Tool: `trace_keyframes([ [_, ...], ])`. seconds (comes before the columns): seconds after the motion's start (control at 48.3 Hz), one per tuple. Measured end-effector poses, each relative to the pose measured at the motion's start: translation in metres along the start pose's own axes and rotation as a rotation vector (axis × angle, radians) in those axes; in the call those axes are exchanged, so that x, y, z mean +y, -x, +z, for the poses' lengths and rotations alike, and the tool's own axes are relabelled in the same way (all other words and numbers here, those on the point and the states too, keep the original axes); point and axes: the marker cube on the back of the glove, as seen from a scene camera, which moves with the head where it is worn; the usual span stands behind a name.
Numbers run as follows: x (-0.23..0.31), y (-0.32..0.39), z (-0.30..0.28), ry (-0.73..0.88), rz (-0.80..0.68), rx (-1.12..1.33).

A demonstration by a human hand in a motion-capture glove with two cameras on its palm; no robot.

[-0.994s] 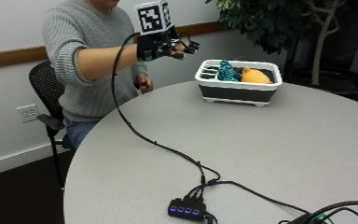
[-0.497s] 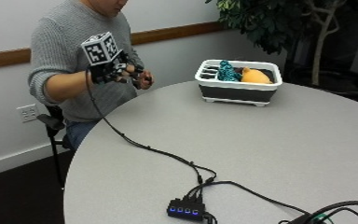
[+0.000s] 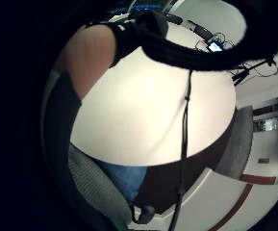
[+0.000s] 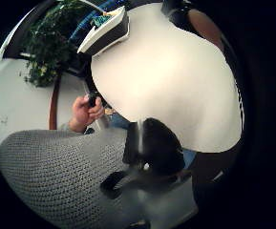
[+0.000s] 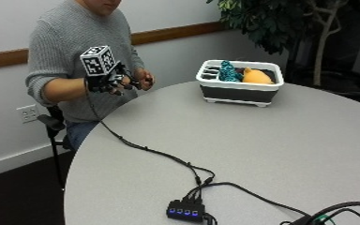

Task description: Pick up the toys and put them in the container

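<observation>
Toys in the container, hand held clear

Grey and round, the table [image 5: 242, 140] carries a white container [image 5: 240, 87] near its far edge, in front of a potted plant [image 5: 273, 23]. Two toys lie inside it: a teal one [image 5: 230, 72] and an orange one [image 5: 256, 77]. Both look soft and light, likely easy to pinch around the middle without slipping. No toy shows on the tabletop. Well apart from the container, the gloved right hand [image 5: 108, 83] hangs off the table's edge near the person's chest, fingers loosely curled, holding nothing. A black cable [image 5: 146, 149] trails across the table to a small hub [image 5: 186, 210].

A round grey table [image 5: 304, 140] bears a white-rimmed container [image 5: 240, 87] and a small hub [image 5: 185, 210].
</observation>
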Motion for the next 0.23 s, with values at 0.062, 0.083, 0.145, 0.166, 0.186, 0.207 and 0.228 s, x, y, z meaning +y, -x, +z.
trace_keyframes([
  [0.062, -0.0010, -0.0010, 0.0012, 0.004, -0.001, -0.004],
  [0.083, -0.0012, -0.0010, 0.0017, 0.006, -0.002, -0.005],
  [0.145, -0.0018, -0.0013, 0.0027, 0.011, -0.004, -0.003],
  [0.166, -0.0021, -0.0015, 0.0030, 0.012, -0.004, -0.001],
  [0.186, -0.0024, -0.0019, 0.0031, 0.013, -0.004, 0.001],
  [0.207, -0.0027, -0.0023, 0.0032, 0.013, -0.004, 0.003],
  [0.228, -0.0029, -0.0025, 0.0033, 0.013, -0.004, 0.004],
])
